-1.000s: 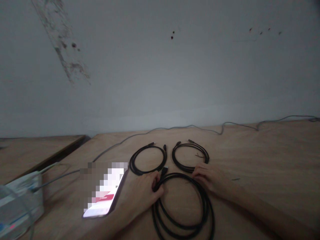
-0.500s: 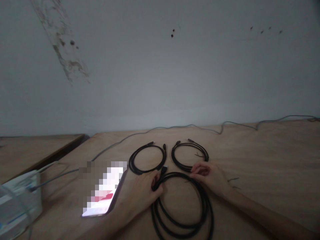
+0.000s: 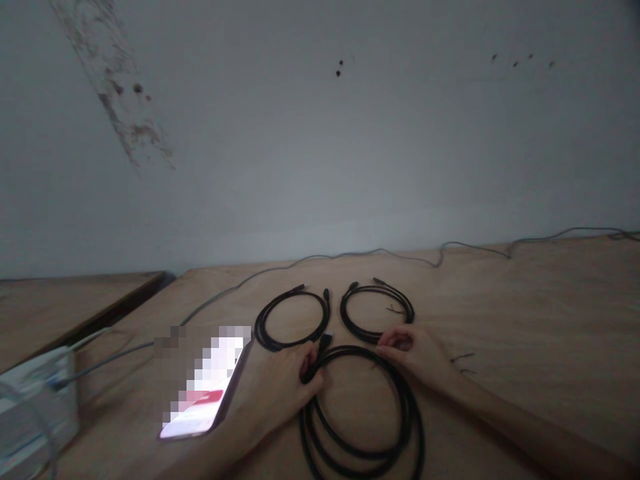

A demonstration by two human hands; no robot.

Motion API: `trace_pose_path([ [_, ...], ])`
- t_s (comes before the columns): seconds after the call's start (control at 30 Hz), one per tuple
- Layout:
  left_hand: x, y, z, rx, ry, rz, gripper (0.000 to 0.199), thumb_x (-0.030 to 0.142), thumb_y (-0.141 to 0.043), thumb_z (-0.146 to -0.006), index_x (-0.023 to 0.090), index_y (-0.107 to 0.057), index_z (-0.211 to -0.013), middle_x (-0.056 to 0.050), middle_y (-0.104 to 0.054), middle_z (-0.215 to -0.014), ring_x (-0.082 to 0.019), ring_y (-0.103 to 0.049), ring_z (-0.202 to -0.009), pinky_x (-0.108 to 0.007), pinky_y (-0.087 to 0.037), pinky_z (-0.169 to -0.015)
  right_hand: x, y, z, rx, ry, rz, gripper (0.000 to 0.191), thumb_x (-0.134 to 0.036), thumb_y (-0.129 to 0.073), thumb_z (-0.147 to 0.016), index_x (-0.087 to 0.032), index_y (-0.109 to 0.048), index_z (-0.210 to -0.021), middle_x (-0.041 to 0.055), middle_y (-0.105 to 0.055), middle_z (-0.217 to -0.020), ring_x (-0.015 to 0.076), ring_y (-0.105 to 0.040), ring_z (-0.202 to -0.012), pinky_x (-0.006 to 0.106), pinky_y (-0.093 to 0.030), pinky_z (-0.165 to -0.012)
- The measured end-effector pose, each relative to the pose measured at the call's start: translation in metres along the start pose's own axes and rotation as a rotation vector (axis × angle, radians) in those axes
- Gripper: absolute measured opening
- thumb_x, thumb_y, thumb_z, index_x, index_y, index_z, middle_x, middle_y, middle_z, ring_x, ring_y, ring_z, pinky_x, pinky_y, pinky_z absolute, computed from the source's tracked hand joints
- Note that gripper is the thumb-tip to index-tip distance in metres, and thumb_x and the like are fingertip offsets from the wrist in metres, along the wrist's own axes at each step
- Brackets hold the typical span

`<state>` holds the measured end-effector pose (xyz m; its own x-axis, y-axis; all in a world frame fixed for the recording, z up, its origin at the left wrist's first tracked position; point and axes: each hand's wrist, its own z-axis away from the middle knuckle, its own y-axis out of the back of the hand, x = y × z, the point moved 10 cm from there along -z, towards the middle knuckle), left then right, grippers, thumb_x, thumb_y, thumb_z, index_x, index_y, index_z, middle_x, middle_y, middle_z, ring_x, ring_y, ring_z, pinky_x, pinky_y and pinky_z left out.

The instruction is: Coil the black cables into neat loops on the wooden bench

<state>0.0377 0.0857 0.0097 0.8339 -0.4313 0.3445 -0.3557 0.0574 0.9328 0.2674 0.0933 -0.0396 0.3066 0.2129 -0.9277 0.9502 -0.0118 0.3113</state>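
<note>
In front of me lies a loosely coiled black cable (image 3: 373,455), its lower part cut off by the frame's edge. My left hand (image 3: 295,373) is closed on the coil's upper left, with a dark connector with a pale metal tip (image 3: 325,341) poking out above the fingers. At the upper right of the same coil, my right hand (image 3: 405,347) pinches the cable between thumb and fingertips. Beyond my hands rest two smaller black cable coils, a left one (image 3: 265,337) and a right one (image 3: 345,317), both with connectors pointing away from me.
A lit phone (image 3: 200,407) lies left of my left forearm. Thin dark ties (image 3: 463,359) lie beside my right wrist. A white box with plugged-in cables (image 3: 45,407) stands at the far left. A thin grey cable (image 3: 270,269) runs along the wooden table's back, before the wall (image 3: 320,167).
The view has shifted slightly, so everything sits a little further left. Both hands keep their places on the near coil.
</note>
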Motion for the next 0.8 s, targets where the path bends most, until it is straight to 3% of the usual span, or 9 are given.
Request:
trace_pose_path([
  [0.33, -0.01, -0.011, -0.004, 0.031, -0.036, -0.004, 0.012, 0.03, -0.056, -0.082, 0.021, -0.051, -0.076, 0.002, -0.056, -0.069, -0.017, -0.051, -0.063, -0.028, -0.027, -0.058, 0.002, -0.001, 0.005, -0.022, -0.036, 0.147, 0.03, -0.048, -0.07, -0.085, -0.018, -0.073, -0.077, 0.0042, -0.074, -0.071, 0.018, -0.067, -0.061, 0.024, -0.047, -0.05],
  [0.53, -0.01, -0.012, -0.003, 0.023, -0.042, 0.016, 0.012, 0.031, -0.056, -0.083, 0.021, -0.051, -0.078, 0.001, -0.058, -0.072, -0.018, -0.053, -0.066, -0.028, -0.029, -0.059, -0.011, -0.001, 0.007, -0.034, 0.061, 0.299, 0.022, -0.04, -0.067, -0.088, -0.022, -0.076, -0.077, 0.0025, -0.076, -0.074, 0.0185, -0.069, -0.065, 0.024, -0.05, -0.055],
  [0.7, -0.007, -0.009, -0.002, 0.017, -0.043, 0.026, 0.014, 0.033, -0.057, -0.084, 0.021, -0.052, -0.078, 0.001, -0.06, -0.074, -0.018, -0.054, -0.067, -0.029, -0.03, -0.06, -0.018, -0.002, 0.011, -0.063, 0.128, 0.375, 0.022, -0.041, -0.064, -0.09, -0.025, -0.079, -0.085, 0.0027, -0.079, -0.08, 0.0198, -0.071, -0.069, 0.026, -0.053, -0.058],
  [0.8, -0.005, -0.008, -0.001, 0.0, -0.023, 0.024, 0.012, 0.032, -0.056, -0.084, 0.021, -0.053, -0.078, 0.001, -0.061, -0.076, -0.018, -0.055, -0.069, -0.029, -0.031, -0.061, -0.029, -0.003, 0.018, -0.078, 0.19, 0.355, 0.024, -0.037, -0.059, -0.093, -0.025, -0.077, -0.105, 0.0034, -0.079, -0.089, 0.0198, -0.073, -0.074, 0.028, -0.056, -0.065],
])
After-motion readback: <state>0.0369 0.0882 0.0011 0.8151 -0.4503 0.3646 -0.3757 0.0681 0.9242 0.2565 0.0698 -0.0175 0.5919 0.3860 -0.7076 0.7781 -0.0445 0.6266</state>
